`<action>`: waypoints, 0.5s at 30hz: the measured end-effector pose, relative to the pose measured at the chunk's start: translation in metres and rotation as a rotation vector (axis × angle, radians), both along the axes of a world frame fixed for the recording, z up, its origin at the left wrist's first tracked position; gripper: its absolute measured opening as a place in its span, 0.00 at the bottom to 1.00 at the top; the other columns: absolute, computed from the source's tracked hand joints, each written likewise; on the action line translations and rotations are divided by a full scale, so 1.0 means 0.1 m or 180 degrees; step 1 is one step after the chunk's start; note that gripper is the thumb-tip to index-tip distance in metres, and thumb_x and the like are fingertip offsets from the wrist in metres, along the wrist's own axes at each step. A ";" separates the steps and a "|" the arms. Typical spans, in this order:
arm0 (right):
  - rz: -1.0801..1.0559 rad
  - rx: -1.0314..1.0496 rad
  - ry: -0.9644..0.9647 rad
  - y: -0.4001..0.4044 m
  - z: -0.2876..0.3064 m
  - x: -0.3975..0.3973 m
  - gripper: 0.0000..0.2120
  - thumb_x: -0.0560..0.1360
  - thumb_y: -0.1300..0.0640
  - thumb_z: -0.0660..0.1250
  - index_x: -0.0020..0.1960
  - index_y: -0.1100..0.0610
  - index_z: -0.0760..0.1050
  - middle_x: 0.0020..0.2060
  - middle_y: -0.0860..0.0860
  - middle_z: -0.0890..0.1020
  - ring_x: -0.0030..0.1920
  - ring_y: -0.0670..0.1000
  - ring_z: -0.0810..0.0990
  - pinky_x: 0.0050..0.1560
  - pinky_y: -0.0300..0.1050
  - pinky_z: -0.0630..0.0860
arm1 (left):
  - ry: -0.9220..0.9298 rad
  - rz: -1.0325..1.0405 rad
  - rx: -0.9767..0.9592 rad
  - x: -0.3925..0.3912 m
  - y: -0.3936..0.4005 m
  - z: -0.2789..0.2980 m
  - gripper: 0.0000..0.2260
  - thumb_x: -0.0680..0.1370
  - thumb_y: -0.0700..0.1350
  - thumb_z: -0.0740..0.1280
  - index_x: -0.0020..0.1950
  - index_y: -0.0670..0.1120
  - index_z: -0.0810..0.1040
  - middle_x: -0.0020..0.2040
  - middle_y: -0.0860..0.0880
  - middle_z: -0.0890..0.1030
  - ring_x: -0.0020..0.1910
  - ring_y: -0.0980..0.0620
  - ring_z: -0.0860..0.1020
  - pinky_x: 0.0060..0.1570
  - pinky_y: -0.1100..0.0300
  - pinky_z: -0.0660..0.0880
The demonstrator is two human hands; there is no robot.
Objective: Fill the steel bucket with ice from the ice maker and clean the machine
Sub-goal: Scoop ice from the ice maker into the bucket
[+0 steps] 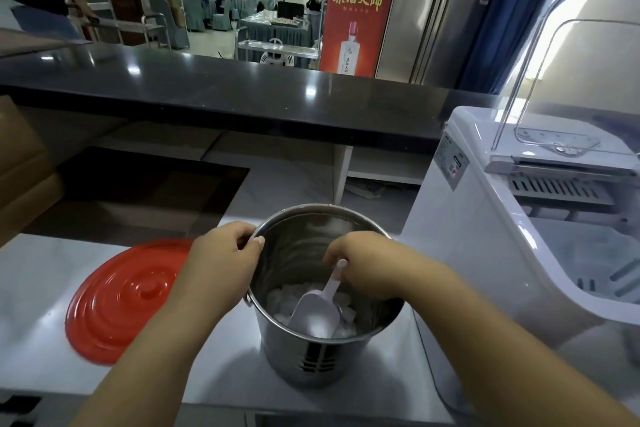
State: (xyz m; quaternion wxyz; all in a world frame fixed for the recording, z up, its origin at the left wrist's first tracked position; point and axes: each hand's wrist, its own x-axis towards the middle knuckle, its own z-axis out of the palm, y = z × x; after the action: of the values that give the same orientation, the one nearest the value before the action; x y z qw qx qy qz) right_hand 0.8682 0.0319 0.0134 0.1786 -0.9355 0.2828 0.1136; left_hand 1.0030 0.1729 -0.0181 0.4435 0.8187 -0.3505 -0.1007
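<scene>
left hand [221, 253] grips the steel bucket [311, 357] rim, right hand [363, 267] pinches the scoop [317, 314] below its fingers; a careless tip could spill ice [282, 300].

Black glossy counter [221, 87]; beyond, covered banquet chairs [194, 10], red banner [360, 7], blue curtain [519, 10].

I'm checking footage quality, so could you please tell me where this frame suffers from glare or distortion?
Head view: ceiling lights glare as bright spots on the black counter; the wide angle bends that counter's edge and stretches the ice maker at right; its raised clear lid looks hazy.
</scene>
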 end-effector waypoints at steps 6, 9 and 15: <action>-0.0227 -0.0032 -0.0831 -0.06 0.05 -0.11 0.13 0.77 0.48 0.65 0.59 0.50 0.76 0.52 0.48 0.80 0.52 0.48 0.78 0.52 0.43 0.76 | -0.0448 0.0208 -0.0298 -0.05 -0.03 0.08 0.10 0.77 0.45 0.66 0.58 0.48 0.79 0.50 0.54 0.79 0.49 0.55 0.76 0.49 0.58 0.73; -0.0229 0.0027 -0.1350 -0.05 0.16 -0.20 0.10 0.76 0.47 0.65 0.54 0.50 0.77 0.45 0.44 0.80 0.45 0.43 0.78 0.46 0.37 0.76 | -0.0831 0.0252 -0.0561 -0.09 -0.06 0.18 0.09 0.76 0.45 0.67 0.55 0.46 0.80 0.48 0.55 0.77 0.49 0.54 0.75 0.48 0.60 0.70; -0.0216 -0.0021 -0.2157 -0.05 0.47 -0.50 0.05 0.76 0.47 0.65 0.48 0.48 0.77 0.39 0.41 0.79 0.42 0.42 0.78 0.45 0.36 0.77 | -0.0949 0.0029 -0.1048 -0.28 -0.20 0.44 0.04 0.76 0.44 0.68 0.50 0.49 0.81 0.44 0.57 0.80 0.45 0.61 0.78 0.42 0.69 0.72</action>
State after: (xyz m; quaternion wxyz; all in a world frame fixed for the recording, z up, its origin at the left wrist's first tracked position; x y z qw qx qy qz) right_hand 0.8180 0.0266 0.0609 0.2630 -0.9107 0.2387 -0.2106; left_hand 0.9754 0.1533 0.0260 0.5149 0.7427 -0.4202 0.0821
